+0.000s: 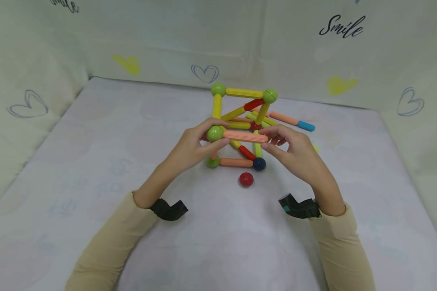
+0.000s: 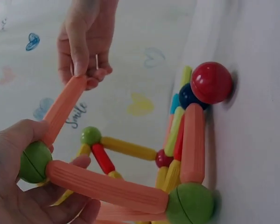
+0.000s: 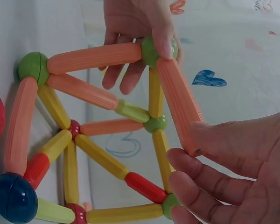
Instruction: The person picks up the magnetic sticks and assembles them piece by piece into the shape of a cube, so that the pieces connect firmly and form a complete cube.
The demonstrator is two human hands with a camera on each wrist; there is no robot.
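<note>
A frame of magnetic rods and balls stands on the table, with green balls [image 1: 270, 95] at its upper back corners and a dark blue ball [image 1: 259, 164] at the lower front right. My left hand [image 1: 187, 149] grips the green ball [image 1: 215, 133] at the upper front left, thumb and fingers around it. From that ball an orange rod [image 1: 245, 136] extends rightward, nearly level. My right hand [image 1: 295, 151] pinches its far end between thumb and fingertips. In the right wrist view another orange rod [image 3: 95, 58] joins the gripped ball to the green ball [image 3: 33, 67] below.
A loose red ball [image 1: 246, 179] lies on the table in front of the frame. Behind it to the right are loose rods, among them an orange and blue rod [image 1: 306, 125]. A printed cloth backdrop [image 1: 298, 48] rises along the table's back edge.
</note>
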